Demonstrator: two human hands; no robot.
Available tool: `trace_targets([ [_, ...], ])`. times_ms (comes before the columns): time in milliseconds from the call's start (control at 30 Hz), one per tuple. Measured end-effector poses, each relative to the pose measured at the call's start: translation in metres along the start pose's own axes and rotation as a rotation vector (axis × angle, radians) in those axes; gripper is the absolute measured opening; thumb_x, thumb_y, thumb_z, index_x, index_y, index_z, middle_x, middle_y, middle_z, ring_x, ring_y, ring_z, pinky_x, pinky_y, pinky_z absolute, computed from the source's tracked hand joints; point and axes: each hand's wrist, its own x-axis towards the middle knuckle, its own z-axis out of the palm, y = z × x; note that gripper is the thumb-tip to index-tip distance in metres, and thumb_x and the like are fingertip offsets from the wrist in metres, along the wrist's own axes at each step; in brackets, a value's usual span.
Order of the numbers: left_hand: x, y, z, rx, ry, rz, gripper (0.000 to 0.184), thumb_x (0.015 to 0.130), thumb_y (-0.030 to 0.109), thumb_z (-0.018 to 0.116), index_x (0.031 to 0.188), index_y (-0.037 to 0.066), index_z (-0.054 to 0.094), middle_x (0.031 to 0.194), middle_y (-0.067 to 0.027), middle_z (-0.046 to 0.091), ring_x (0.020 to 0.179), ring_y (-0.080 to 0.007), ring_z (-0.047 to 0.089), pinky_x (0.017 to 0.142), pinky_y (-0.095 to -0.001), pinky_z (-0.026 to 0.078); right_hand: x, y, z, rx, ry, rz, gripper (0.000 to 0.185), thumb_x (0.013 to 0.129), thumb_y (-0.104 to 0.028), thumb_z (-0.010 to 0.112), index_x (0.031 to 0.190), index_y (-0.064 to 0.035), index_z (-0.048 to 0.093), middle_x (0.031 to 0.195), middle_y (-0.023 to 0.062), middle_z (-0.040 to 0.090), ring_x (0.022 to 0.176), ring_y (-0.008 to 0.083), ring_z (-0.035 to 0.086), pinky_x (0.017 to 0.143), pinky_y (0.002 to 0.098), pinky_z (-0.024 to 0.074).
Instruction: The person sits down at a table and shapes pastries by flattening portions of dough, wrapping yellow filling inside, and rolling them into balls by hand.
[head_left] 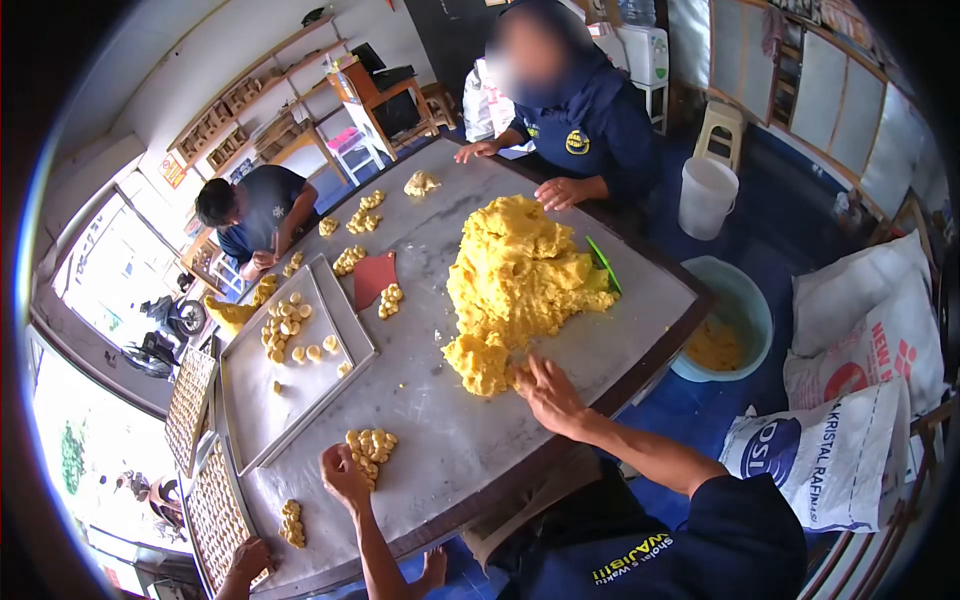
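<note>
A large crumbly mound of yellow dough (510, 265) sits on the metal-topped table (440, 450). My right hand (552, 398) is at the mound's near edge, fingers stretched out and touching the table or dough there. Further left, my left hand (345, 476) is raised with its fingers curled in. Whether a piece of dough is inside it is hidden. Right beside that hand lies a cluster of small dough balls (371, 446). A smaller cluster of balls (292, 524) lies nearer the table's left end.
A metal tray (262, 400) holds loose dough balls; filled trays (215, 510) stand along the left edge. A co-worker's hand (250, 560) reaches one. Two other people work across the table. A green scraper (603, 262) leans by the dough. A tub (735, 300) and sacks (815, 460) stand right.
</note>
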Motion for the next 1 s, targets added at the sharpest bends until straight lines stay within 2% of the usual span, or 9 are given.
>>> trace_targets([
  [100, -0.037, 0.0, 0.016, -0.241, -0.536, -0.017, 0.018, 0.092, 0.013, 0.069, 0.104, 0.0, 0.07, 0.085, -0.0103, 0.072, 0.078, -0.0175, 0.068, 0.071, -0.0321, 0.054, 0.001, -0.002, 0.0, 0.018, -0.094, -0.007, 0.043, 0.084, -0.003, 0.061, 0.127, -0.0014, 0.058, 0.115, 0.0211, 0.053, 0.1, 0.0336, 0.055, 0.088, 0.041, 0.049],
  [167, -0.066, 0.031, 0.022, 0.201, -0.614, 0.123, 0.026, 0.09, 0.014, 0.071, 0.113, 0.001, 0.07, 0.093, -0.0148, 0.074, 0.087, -0.0242, 0.072, 0.078, -0.0346, 0.057, 0.009, 0.008, 0.004, 0.139, -0.027, -0.013, 0.045, 0.083, -0.001, 0.061, 0.127, 0.0001, 0.057, 0.112, 0.0195, 0.056, 0.099, 0.0333, 0.055, 0.088, 0.0405, 0.0488],
  [233, -0.091, 0.023, 0.041, 0.38, -0.397, 0.561, 0.03, 0.089, 0.025, 0.072, 0.103, -0.002, 0.073, 0.093, -0.0152, 0.074, 0.104, -0.036, 0.067, 0.092, -0.0446, 0.053, 0.013, 0.012, 0.008, 0.239, 0.02, 0.059, 0.037, 0.081, -0.001, 0.062, 0.118, 0.0015, 0.061, 0.102, 0.0146, 0.06, 0.099, 0.0325, 0.056, 0.09, 0.0421, 0.0464],
  [400, -0.07, 0.058, 0.043, 0.667, -0.523, 0.424, 0.033, 0.09, 0.033, 0.069, 0.089, 0.0, 0.067, 0.091, -0.0208, 0.07, 0.105, -0.0377, 0.066, 0.093, -0.0452, 0.052, 0.02, 0.016, 0.005, 0.213, -0.002, -0.058, 0.012, 0.08, -0.003, 0.064, 0.092, -0.0015, 0.066, 0.094, 0.0107, 0.061, 0.097, 0.0287, 0.057, 0.085, 0.0425, 0.0459],
  [500, -0.046, 0.05, 0.078, 0.59, -0.192, 0.685, 0.032, 0.089, 0.028, 0.069, 0.098, -0.001, 0.057, 0.117, -0.0228, 0.058, 0.124, -0.0408, 0.049, 0.112, -0.0575, 0.032, 0.029, 0.025, 0.007, 0.076, -0.203, -0.171, 0.001, 0.079, -0.004, 0.065, 0.079, -0.0029, 0.065, 0.091, 0.0123, 0.06, 0.094, 0.0276, 0.056, 0.082, 0.0406, 0.0458],
  [567, -0.048, 0.009, 0.103, 0.49, -0.346, 0.596, 0.036, 0.088, 0.027, 0.07, 0.104, -0.001, 0.054, 0.134, -0.0226, 0.045, 0.135, -0.042, 0.037, 0.114, -0.0644, 0.022, 0.032, 0.024, -0.003, 0.044, -0.221, -0.117, 0.002, 0.079, -0.001, 0.063, 0.081, -0.0011, 0.064, 0.087, 0.0145, 0.058, 0.09, 0.0295, 0.055, 0.082, 0.0417, 0.0462],
  [700, -0.036, 0.008, 0.114, 0.549, -0.418, 0.677, 0.041, 0.089, 0.035, 0.066, 0.105, 0.0, 0.053, 0.134, -0.0237, 0.041, 0.138, -0.0408, 0.032, 0.115, -0.0661, 0.015, 0.038, 0.038, -0.015, 0.044, -0.17, -0.056, 0.001, 0.08, 0.001, 0.062, 0.08, 0.0023, 0.061, 0.08, 0.016, 0.052, 0.089, 0.0318, 0.053, 0.082, 0.0437, 0.0469],
  [867, -0.036, 0.02, 0.1, 0.399, -0.465, 0.64, 0.032, 0.086, 0.029, 0.065, 0.099, 0.002, 0.054, 0.133, -0.0227, 0.043, 0.136, -0.0382, 0.035, 0.114, -0.0628, 0.017, 0.008, 0.02, -0.013, -0.063, -0.081, 0.013, 0.042, 0.082, 0.008, 0.058, 0.124, 0.009, 0.059, 0.134, 0.0285, 0.05, 0.111, 0.0393, 0.055, 0.099, 0.0403, 0.0477],
  [1000, -0.03, 0.018, 0.113, 0.482, -0.395, 0.699, 0.032, 0.083, 0.028, 0.065, 0.1, 0.003, 0.054, 0.127, -0.0185, 0.048, 0.13, -0.0353, 0.041, 0.113, -0.0603, 0.018, -0.001, 0.01, -0.013, 0.092, -0.044, 0.086, 0.035, 0.087, 0.005, 0.059, 0.122, 0.0028, 0.063, 0.122, 0.0213, 0.061, 0.103, 0.0374, 0.059, 0.094, 0.0414, 0.0484],
])
